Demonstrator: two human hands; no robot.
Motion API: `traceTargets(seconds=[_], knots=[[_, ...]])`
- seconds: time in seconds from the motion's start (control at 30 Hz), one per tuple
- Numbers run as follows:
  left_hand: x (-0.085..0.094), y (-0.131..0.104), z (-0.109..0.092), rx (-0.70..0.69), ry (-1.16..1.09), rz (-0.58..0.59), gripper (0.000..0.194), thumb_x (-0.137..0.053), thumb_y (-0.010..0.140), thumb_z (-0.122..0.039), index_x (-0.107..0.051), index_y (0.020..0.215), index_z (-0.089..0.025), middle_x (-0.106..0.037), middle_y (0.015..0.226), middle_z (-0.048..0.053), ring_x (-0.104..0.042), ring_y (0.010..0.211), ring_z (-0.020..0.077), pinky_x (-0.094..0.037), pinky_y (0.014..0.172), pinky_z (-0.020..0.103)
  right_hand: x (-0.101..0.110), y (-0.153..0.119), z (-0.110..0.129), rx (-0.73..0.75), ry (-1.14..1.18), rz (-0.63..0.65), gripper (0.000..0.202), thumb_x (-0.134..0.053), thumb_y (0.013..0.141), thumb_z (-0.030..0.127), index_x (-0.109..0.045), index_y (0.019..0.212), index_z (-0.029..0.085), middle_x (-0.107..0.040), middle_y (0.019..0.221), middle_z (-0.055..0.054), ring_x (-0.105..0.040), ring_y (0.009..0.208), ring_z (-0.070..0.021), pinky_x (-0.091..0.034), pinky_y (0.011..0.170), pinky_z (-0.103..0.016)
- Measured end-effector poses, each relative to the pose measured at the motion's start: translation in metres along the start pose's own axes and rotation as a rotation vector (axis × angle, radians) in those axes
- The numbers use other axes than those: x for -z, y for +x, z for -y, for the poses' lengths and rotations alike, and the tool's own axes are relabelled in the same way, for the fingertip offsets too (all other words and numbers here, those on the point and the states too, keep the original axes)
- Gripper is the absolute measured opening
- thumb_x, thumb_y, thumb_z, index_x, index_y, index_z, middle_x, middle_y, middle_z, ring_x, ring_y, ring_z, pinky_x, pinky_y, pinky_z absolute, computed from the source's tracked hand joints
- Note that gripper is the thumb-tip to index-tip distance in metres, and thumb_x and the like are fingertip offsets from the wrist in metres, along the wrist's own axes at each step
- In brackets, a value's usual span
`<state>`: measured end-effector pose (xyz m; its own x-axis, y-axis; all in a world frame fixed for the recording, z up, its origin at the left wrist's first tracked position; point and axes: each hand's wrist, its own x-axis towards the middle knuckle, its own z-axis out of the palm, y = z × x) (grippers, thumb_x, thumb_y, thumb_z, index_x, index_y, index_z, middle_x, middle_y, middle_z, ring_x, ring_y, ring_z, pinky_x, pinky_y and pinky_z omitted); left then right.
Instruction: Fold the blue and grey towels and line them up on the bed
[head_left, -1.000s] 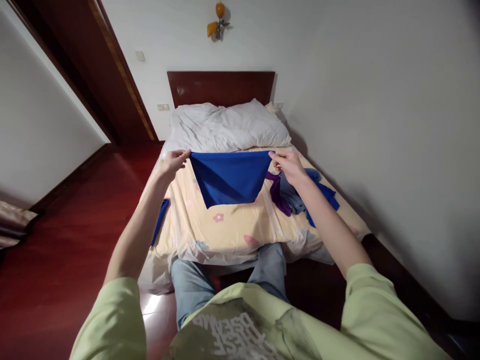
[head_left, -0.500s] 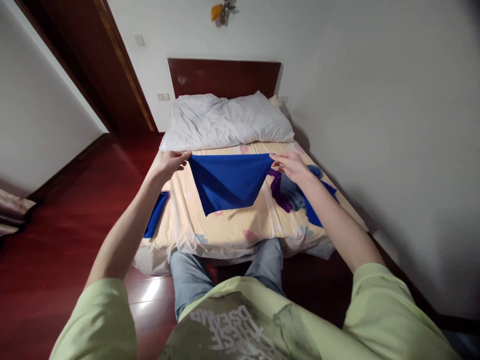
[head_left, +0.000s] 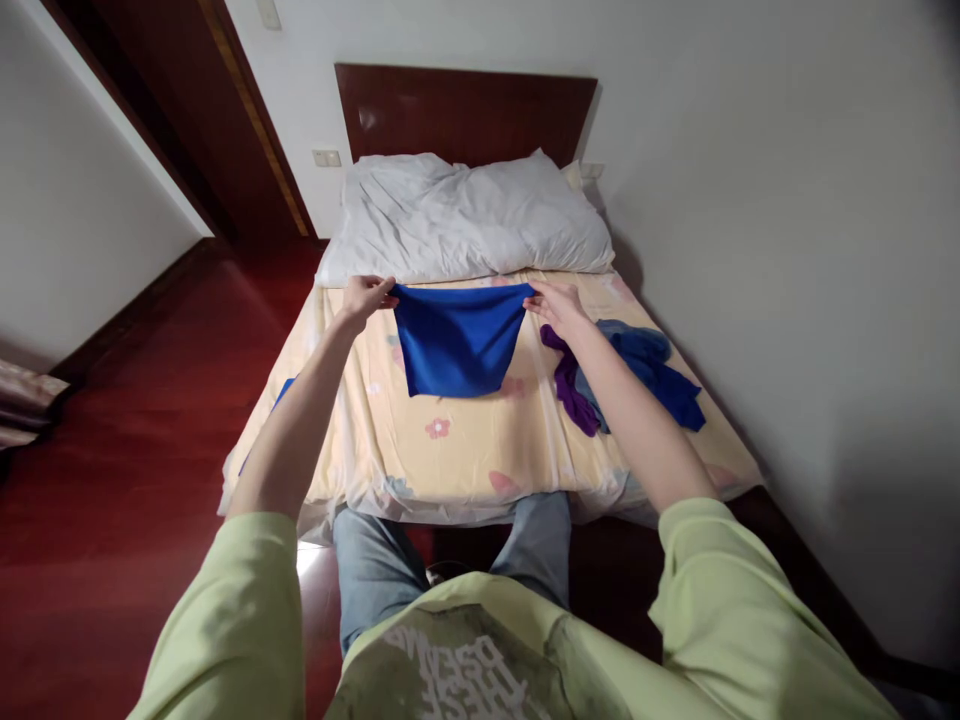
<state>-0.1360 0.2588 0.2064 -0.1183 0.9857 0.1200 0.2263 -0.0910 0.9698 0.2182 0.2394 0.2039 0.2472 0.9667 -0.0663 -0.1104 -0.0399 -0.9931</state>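
Observation:
A plain blue cloth (head_left: 459, 340) hangs between my two hands over the bed, its upper edge pulled nearly straight. My left hand (head_left: 369, 300) pinches its upper left corner, and my right hand (head_left: 556, 304) pinches the upper right one. I cannot tell whether the lower edge touches the sheet. Right of it lies a loose pile with a purple cloth (head_left: 576, 400), a grey-blue cloth (head_left: 634, 345) and another blue cloth (head_left: 675, 395). Past my left forearm, a sliver of a further blue cloth (head_left: 285, 390) shows, mostly hidden.
The bed has a yellow floral sheet (head_left: 420, 460), white bedding (head_left: 472, 220) at its far end and a dark wooden headboard (head_left: 465, 110). A wall (head_left: 787, 250) runs along the right. Red flooring (head_left: 150, 420) lies to the left, near a dark door (head_left: 202, 120).
Both hands have moved farther over the bed and closer together, with the blue cloth lowered toward the sheet. The view has tipped downward.

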Motion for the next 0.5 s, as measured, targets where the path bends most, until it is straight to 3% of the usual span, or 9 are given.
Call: traceTargets(seconds=[0.13, 0.2, 0.27, 0.33, 0.4, 0.5], knots=[[0.005, 0.005, -0.003, -0.215, -0.002, -0.072, 0.033, -0.074, 0.088, -0.043, -0.066, 0.084, -0.012, -0.066, 0.079, 0.005, -0.072, 0.081, 0.0178, -0.062, 0.082, 0.034, 0.003, 0.009, 0.001, 0.194, -0.083, 0.012, 0.032, -0.087, 0.08, 0.04, -0.063, 0.078, 0.02, -0.062, 0.069, 0.003, -0.067, 0.068, -0.0106, -0.062, 0.07, -0.023], [0.011, -0.013, 0.004, -0.305, 0.049, -0.105, 0.036, -0.071, 0.089, -0.048, -0.067, 0.086, -0.013, -0.068, 0.091, 0.007, -0.072, 0.091, 0.0192, -0.061, 0.083, 0.031, 0.015, 0.001, -0.009, 0.266, -0.125, 0.016, 0.034, -0.088, 0.076, 0.047, -0.067, 0.08, 0.02, -0.065, 0.075, 0.001, -0.069, 0.074, -0.0135, -0.062, 0.072, -0.026], [0.016, -0.045, 0.025, -0.338, 0.149, -0.094, 0.038, -0.069, 0.089, -0.053, -0.069, 0.085, -0.014, -0.07, 0.1, 0.009, -0.07, 0.101, 0.0217, -0.06, 0.085, 0.029, 0.031, -0.014, -0.032, 0.324, -0.167, 0.05, 0.037, -0.087, 0.073, 0.051, -0.07, 0.078, 0.019, -0.069, 0.082, -0.002, -0.069, 0.078, -0.0156, -0.062, 0.073, -0.028], [0.018, -0.087, 0.063, -0.294, 0.252, -0.045, 0.041, -0.065, 0.09, -0.056, -0.07, 0.082, -0.016, -0.071, 0.103, 0.011, -0.068, 0.104, 0.0233, -0.059, 0.084, 0.028, 0.05, -0.036, -0.069, 0.372, -0.234, 0.115, 0.037, -0.086, 0.071, 0.053, -0.072, 0.074, 0.019, -0.071, 0.088, -0.004, -0.068, 0.08, -0.0165, -0.06, 0.072, -0.029], [0.016, -0.134, 0.114, -0.193, 0.287, 0.015, 0.042, -0.062, 0.089, -0.058, -0.071, 0.084, -0.017, -0.072, 0.1, 0.012, -0.069, 0.097, 0.023, -0.059, 0.082, 0.029, 0.067, -0.066, -0.119, 0.378, -0.336, 0.174, 0.036, -0.084, 0.069, 0.053, -0.072, 0.069, 0.019, -0.071, 0.085, -0.004, -0.067, 0.081, -0.0172, -0.058, 0.073, -0.028], [0.004, -0.203, 0.198, 0.033, 0.314, 0.089, 0.042, -0.06, 0.087, -0.058, -0.072, 0.087, -0.018, -0.073, 0.099, 0.013, -0.071, 0.093, 0.0252, -0.059, 0.08, 0.033, 0.085, -0.122, -0.204, 0.193, -0.433, 0.202, 0.037, -0.078, 0.069, 0.055, -0.07, 0.063, 0.02, -0.071, 0.075, -0.005, -0.066, 0.076, -0.0197, -0.056, 0.072, -0.031]])
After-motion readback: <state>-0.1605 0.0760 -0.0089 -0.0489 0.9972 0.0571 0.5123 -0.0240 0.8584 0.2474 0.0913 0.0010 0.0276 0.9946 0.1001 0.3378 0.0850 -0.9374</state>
